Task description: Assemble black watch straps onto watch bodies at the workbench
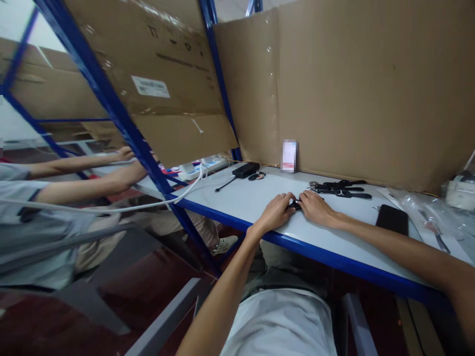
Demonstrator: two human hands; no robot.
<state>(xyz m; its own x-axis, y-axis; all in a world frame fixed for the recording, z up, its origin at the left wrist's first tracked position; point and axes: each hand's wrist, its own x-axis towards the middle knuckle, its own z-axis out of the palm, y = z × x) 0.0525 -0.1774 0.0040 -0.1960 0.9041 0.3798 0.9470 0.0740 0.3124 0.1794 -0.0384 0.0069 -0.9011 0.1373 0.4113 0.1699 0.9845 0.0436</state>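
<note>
My left hand (278, 211) and my right hand (316, 208) meet over the light table top (241, 200), close to its front edge. Between their fingertips is a small black object (295, 204), mostly covered, so its kind does not show. Both hands have their fingers curled in and closed on it. Just behind my right hand lie several black strap-like pieces that look like watches (343, 192). Farther right, beside my right forearm, a flat black rectangular object (392, 220) rests on the table.
A lit phone (289, 157) leans against the cardboard wall (356, 89). At the back left are a black box with a cable (247, 170) and small dark pieces (257, 175). Clear plastic bags (426, 215) lie right. A white cable (122, 208) crosses left, near another person's arms (96, 185).
</note>
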